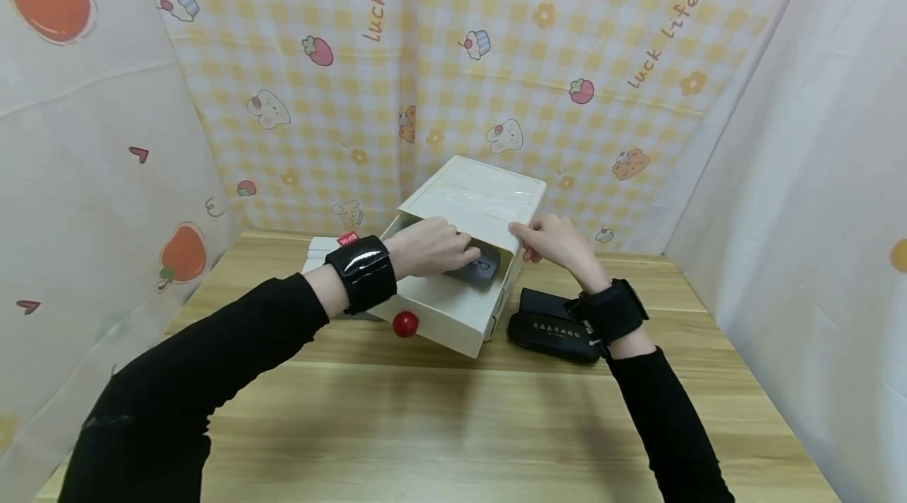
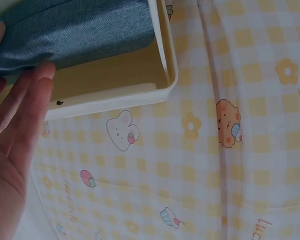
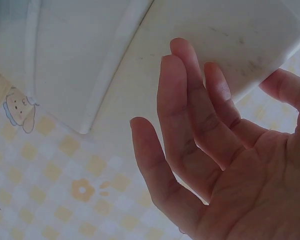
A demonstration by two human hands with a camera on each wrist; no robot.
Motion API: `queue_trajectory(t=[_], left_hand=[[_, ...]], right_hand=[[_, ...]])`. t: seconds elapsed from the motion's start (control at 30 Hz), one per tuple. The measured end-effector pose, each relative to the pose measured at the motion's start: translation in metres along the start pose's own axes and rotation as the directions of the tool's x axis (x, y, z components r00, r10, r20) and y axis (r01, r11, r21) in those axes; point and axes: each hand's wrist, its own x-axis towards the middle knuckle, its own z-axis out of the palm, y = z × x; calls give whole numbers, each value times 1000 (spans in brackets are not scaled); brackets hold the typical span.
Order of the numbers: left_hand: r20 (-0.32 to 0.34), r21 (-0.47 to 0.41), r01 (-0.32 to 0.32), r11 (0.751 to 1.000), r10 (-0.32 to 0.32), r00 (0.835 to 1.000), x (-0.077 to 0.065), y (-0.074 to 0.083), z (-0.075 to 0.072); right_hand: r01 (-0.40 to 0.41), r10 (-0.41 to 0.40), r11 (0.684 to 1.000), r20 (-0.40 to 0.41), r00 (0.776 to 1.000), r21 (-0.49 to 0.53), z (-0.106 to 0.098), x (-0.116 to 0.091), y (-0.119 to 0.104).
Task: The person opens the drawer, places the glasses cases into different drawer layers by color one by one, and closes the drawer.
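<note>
My left hand (image 1: 431,247) reaches into the pulled-out drawer (image 1: 432,322) of a cream drawer box (image 1: 475,192). It holds a grey-blue glasses case (image 1: 483,271) with a small glasses print. In the left wrist view the case (image 2: 90,37) looks like denim cloth, with the thumb over it and a fingertip at its edge. My right hand (image 1: 556,242) holds the box's front right corner, thumb on the top and the other fingers along the side. Those fingers (image 3: 172,95) are slightly bent in the right wrist view. The drawer's back lies hidden under the top.
A red round knob (image 1: 405,323) sticks out from the drawer front. Right of the box, a black glasses case (image 1: 549,336) with gold lettering lies before another dark case (image 1: 544,304). White-grey items with a red tag (image 1: 349,238) lie to the left. Behind the wooden table (image 1: 425,424) hangs a checked curtain (image 1: 453,78).
</note>
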Motion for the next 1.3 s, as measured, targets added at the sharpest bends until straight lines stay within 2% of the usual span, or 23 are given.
queue_trajectory(t=[0.13, 0.3, 0.5, 0.6, 0.7, 0.8, 0.9, 0.97, 1.1, 1.17, 1.23, 1.3], left_hand=[[-20, 5, -16, 1000, 17, 1000, 4, -4, 3], [-3, -26, -9, 1000, 9, 1000, 8, -7, 6], [-22, -65, 1, 998, -2, 1000, 4, -10, 8], [-35, -141, 47, 989, -53, 998, -3, -11, 10], [-44, -267, 120, 956, -136, 990, -14, -14, 13], [-35, -415, 198, 888, -233, 972, -26, -19, 13], [-5, -543, 268, 795, -322, 947, -41, -25, 15], [34, -630, 311, 711, -375, 927, -51, -28, 17], [102, -784, 362, 505, -470, 877, -74, -32, 26], [116, -835, 364, 413, -515, 850, -87, -33, 33], [119, -865, 362, 346, -561, 819, -99, -33, 42], [118, -878, 364, 311, -597, 794, -110, -31, 53]], right_hand=[[5, -5, 1000, 1, 1000, -3, 0, 0, 0], [6, -6, 1000, -1, 1000, -11, 0, 0, -1], [18, -18, 1000, -1, 1000, -7, 0, 0, -1], [20, -20, 1000, 1, 1000, -8, 1, 0, 0], [21, -21, 1000, 2, 1000, -6, 1, 0, 0], [19, -19, 1000, 1, 1000, -5, 1, 0, 0], [17, -17, 1000, -3, 1000, -5, 0, 0, -1], [16, -16, 1000, -4, 1000, -5, 0, 1, -1], [15, -15, 1000, -6, 1000, -10, 0, 1, 0], [17, -17, 1000, -6, 1000, -12, 1, 1, 0], [17, -17, 1000, -6, 1000, -12, 1, 1, 0], [15, -15, 1000, -6, 1000, -11, 2, 1, 0]])
